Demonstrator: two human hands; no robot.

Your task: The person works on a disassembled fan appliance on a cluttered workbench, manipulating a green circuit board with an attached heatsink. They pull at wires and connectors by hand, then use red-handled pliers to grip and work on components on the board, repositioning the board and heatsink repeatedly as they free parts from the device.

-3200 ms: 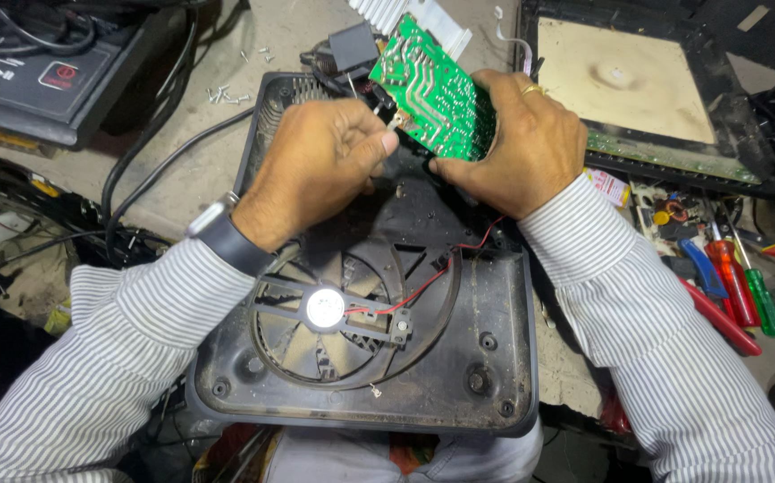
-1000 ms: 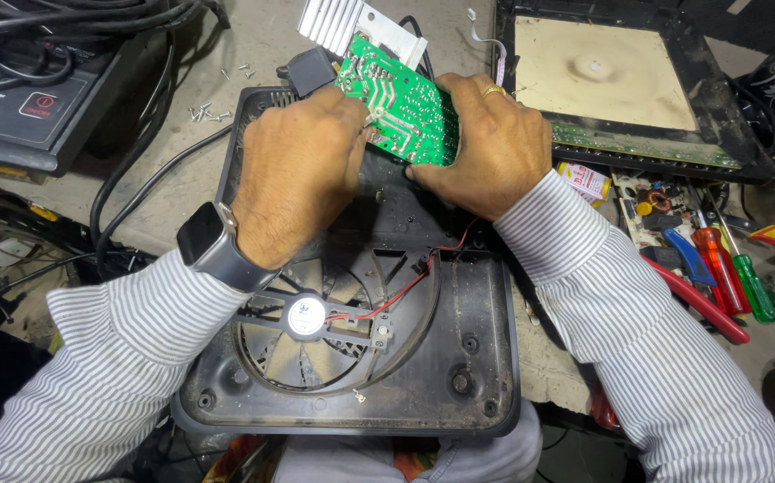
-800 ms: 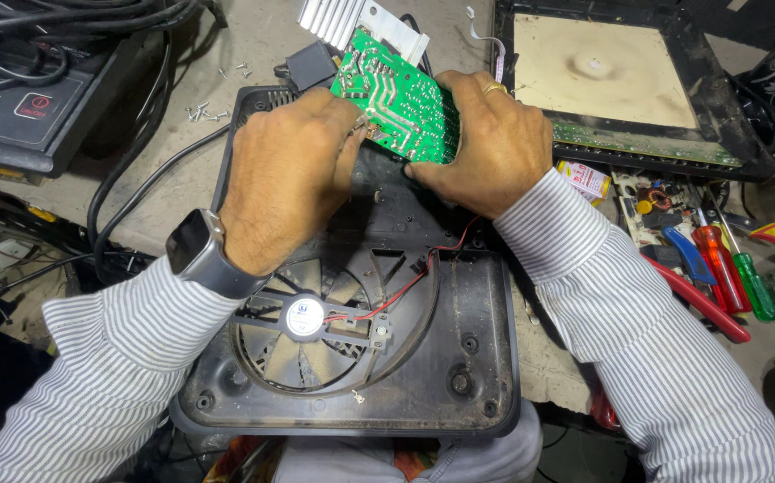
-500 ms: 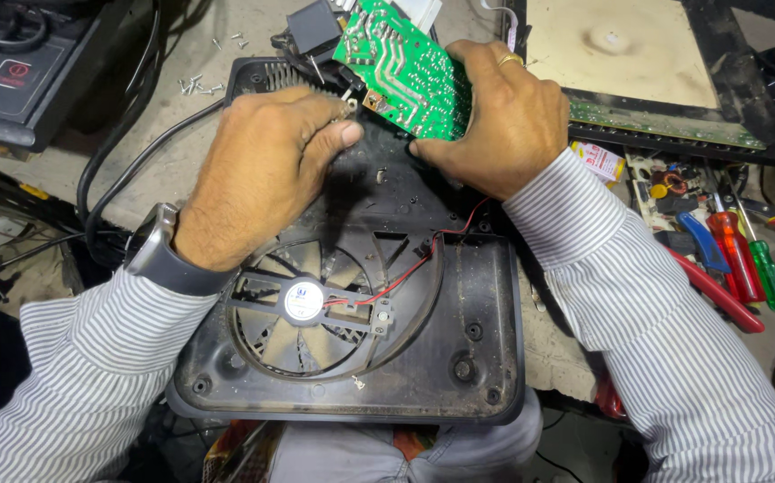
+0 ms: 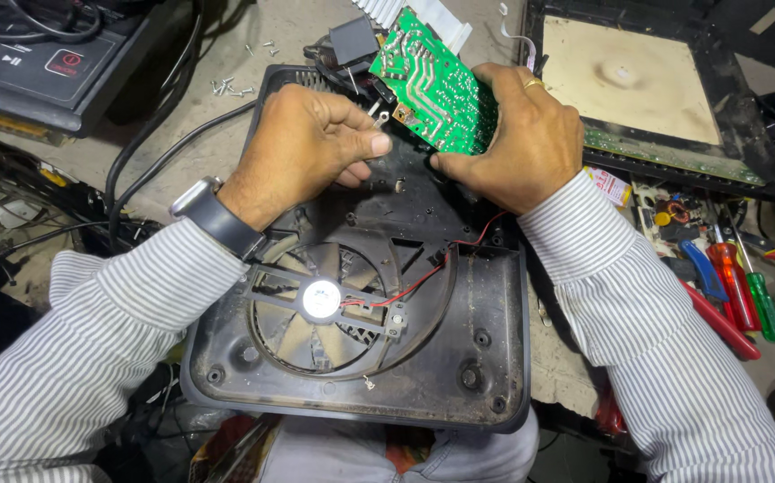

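Nearest the lower edge, a black plastic base housing (image 5: 361, 349) is seen resting across the person's lap, its round cooling fan (image 5: 320, 301) set toward the near-left corner. A red lead (image 5: 423, 277) is traced from the fan hub toward the far-right part of the housing.

At the far edge of the housing, a green circuit board (image 5: 437, 85) is held tilted, solder side toward the camera. Its long axis is judged to run from far-left to near-right. The right hand (image 5: 517, 134) is closed on the board's near-right edge, thumb underneath, and carries it. The left hand (image 5: 311, 143), with a dark wristwatch (image 5: 218, 219) on the wrist, is pinched narrowly beside the board's near-left edge, where small metal terminals (image 5: 380, 112) project; whether anything is gripped there cannot be told. The board lies to the right of the left hand and slightly beyond it.

Further off, screwdrivers (image 5: 745, 286) are noted at the right edge of the bench, loose screws (image 5: 231, 85) beyond the housing's far-left corner, and a framed glass top panel (image 5: 638, 80) at the far right.
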